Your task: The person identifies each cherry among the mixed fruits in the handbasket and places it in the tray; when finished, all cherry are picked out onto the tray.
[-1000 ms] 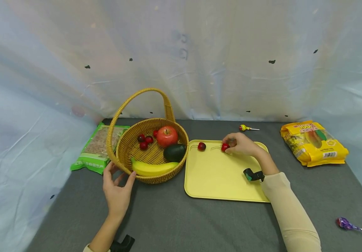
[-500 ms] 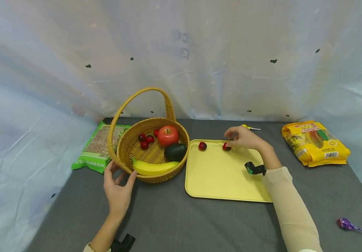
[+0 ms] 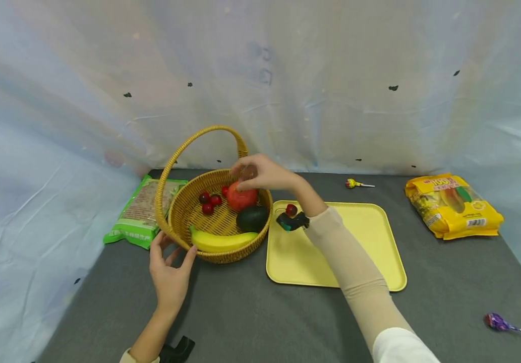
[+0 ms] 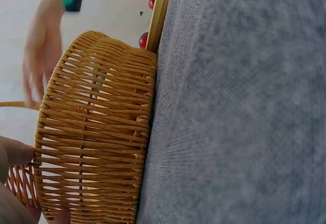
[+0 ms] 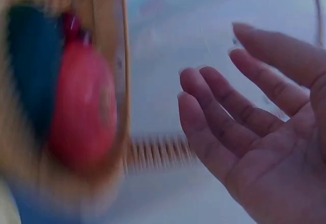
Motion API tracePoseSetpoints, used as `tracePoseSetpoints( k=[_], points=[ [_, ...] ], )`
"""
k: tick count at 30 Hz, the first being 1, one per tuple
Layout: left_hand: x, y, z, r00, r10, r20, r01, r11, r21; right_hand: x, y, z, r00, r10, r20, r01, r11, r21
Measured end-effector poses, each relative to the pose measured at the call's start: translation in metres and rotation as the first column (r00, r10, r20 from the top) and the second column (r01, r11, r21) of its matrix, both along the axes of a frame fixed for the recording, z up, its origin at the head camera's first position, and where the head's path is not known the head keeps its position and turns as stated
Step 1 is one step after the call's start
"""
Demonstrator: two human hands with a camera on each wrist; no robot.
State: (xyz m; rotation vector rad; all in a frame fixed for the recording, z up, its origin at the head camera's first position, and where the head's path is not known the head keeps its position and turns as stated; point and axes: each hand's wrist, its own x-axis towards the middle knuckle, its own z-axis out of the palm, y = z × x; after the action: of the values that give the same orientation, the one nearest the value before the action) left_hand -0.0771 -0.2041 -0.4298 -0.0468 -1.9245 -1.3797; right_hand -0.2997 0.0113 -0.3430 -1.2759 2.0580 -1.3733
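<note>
Centre-left, I see the left hand [image 3: 169, 276] pinching the basket [image 3: 226, 258]; mid-frame, the right hand [image 3: 267, 174], fingers parted, empty, above the apple [image 3: 241, 199].

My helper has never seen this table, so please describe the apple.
Find the wicker basket left of the yellow tray. Inside, the apple sits behind the dark green fruit. It alone is big and red; the nearby cherries are far smaller.
</note>
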Motion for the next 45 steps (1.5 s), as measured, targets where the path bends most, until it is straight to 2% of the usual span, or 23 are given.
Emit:
tracePoseSetpoints(
  k=[6,11,17,21,26,29,33,37,41,45],
  points=[
    [-0.002,-0.002,-0.006,1.0,0.002,-0.016,-0.002,1.0,0.001,0.001,-0.079,-0.018,0.993,0.102,0.06,-0.107,0.991,0.081],
    [-0.002,0.001,-0.004,1.0,-0.006,0.008,0.006,1.0,-0.008,0.001,-0.109,-0.04,0.985,0.11,0.13,-0.132,0.976,0.172],
    [-0.002,0.003,-0.003,0.999,0.003,0.051,-0.003,1.0,-0.008,0.0,-0.115,-0.056,0.979,0.092,0.183,-0.13,0.968,0.212],
    [-0.003,0.003,-0.003,1.0,0.003,0.031,-0.002,1.0,-0.031,0.0,-0.114,-0.059,0.981,0.086,0.173,-0.126,0.963,0.238],
    [-0.003,0.004,-0.003,1.0,0.006,0.01,-0.005,0.999,-0.042,0.001,-0.113,-0.061,0.974,0.095,0.206,-0.149,0.952,0.267],
    [-0.003,0.004,-0.003,1.0,0.006,0.006,-0.006,0.999,-0.036,0.002,-0.114,-0.062,0.97,0.114,0.214,-0.178,0.934,0.311],
    [-0.003,0.003,-0.003,1.0,0.01,0.008,-0.01,0.999,-0.037,0.003,-0.115,-0.062,0.968,0.141,0.206,-0.214,0.895,0.391],
    [-0.003,0.003,-0.002,1.0,0.014,0.025,-0.013,0.999,-0.031,0.004,-0.116,-0.062,0.972,0.149,0.179,-0.216,0.869,0.446],
    [-0.002,0.004,-0.002,0.999,0.015,0.028,-0.014,0.999,-0.032,0.005,-0.119,-0.063,0.983,0.109,0.144,-0.165,0.871,0.464],
    [-0.002,0.004,-0.002,0.999,0.017,0.028,-0.015,0.999,-0.039,0.005,-0.121,-0.065,0.988,0.061,0.14,-0.114,0.904,0.412]
  ],
)
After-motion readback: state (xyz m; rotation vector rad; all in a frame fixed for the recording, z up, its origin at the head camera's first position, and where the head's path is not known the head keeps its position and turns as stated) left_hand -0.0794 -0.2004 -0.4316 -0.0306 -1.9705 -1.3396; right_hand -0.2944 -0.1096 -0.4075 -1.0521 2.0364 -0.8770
